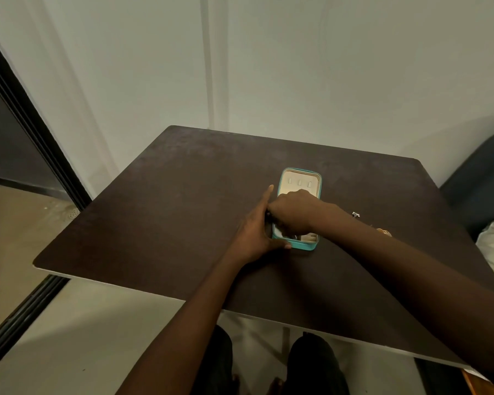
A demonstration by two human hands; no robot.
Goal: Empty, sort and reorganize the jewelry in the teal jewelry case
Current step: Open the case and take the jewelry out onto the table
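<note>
Teal rectangular jewelry case (300, 178) lying open on the dark brown surface (166, 201), left hand (255, 230) bracing its nine o'clock side with fingers straight, right hand (293, 213) reaching inside with fingers curled, contents of its grip hidden, small silver piece (356, 214) and gold piece (384, 232) lying at three o'clock.

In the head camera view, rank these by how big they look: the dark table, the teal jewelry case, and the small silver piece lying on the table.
1. dark table
2. teal jewelry case
3. small silver piece

We spot no readable text anywhere, no labels, brands, numbers or signs on case (300, 178), table (160, 195) or wall (325, 67). Too blurry anyway.
</note>
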